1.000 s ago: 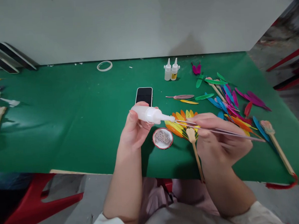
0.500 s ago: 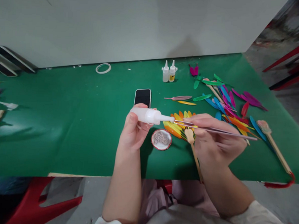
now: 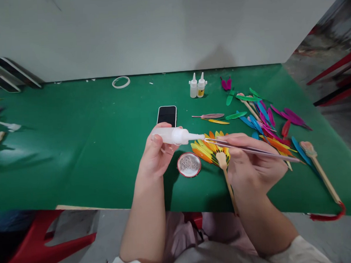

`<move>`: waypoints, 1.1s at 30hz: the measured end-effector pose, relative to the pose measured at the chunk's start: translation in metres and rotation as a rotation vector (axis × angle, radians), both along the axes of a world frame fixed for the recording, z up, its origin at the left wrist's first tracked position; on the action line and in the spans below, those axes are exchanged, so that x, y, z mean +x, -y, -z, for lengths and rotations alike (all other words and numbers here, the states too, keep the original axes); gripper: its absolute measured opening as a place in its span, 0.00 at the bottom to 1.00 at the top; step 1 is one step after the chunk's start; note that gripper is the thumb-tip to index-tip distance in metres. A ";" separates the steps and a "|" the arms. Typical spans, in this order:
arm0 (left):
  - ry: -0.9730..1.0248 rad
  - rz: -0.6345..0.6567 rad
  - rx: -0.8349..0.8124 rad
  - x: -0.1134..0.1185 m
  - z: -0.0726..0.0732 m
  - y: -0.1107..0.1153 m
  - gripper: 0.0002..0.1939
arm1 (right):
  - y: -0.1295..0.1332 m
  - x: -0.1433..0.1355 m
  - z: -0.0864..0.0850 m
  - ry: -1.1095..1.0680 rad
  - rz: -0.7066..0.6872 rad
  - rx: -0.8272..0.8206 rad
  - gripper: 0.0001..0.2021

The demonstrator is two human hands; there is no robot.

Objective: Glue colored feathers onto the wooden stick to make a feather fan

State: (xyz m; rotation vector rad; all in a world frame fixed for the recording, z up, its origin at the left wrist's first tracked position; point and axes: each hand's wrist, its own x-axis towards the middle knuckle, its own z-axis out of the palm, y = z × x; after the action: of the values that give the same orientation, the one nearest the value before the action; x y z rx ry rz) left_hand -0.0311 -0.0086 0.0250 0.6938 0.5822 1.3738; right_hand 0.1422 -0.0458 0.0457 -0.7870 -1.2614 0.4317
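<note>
While the left hand [image 3: 157,154] wrapped its fingers around a white squeeze bottle of glue [image 3: 175,135], holding it sideways above the green table [image 3: 76,144] with the nozzle pointing right, the right hand [image 3: 252,164] pinched a pair of slim metal tweezers [image 3: 253,149] closed between thumb and fingers. The tweezer tips met the bottle's nozzle; whether they held anything was too small to tell. Just below the meeting point lay a feather fan [image 3: 211,150] of orange, yellow and green feathers on a wooden stick, its handle running toward the near edge. A small round dish of pale beads [image 3: 189,164] sat left of the fan. A black phone [image 3: 167,115] lay farther back, with two small glue bottles [image 3: 197,85] beyond it. Loose coloured feathers [image 3: 265,117] were scattered to the right.
</note>
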 end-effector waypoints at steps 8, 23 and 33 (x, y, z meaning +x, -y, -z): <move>-0.082 -0.030 0.077 -0.004 -0.004 0.003 0.19 | 0.001 0.002 -0.003 0.017 0.024 0.043 0.08; -0.325 -0.323 0.247 -0.003 -0.031 0.025 0.19 | 0.005 0.003 0.001 0.140 0.182 0.177 0.09; -0.392 -0.407 0.353 0.003 -0.039 0.037 0.17 | 0.006 0.005 -0.001 0.146 0.198 0.228 0.12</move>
State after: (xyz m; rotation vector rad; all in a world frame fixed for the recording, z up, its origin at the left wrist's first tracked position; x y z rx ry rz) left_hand -0.0283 -0.0454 0.0638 1.1938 0.8324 1.7565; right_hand 0.1468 -0.0519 0.0464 -0.7489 -1.3258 0.0693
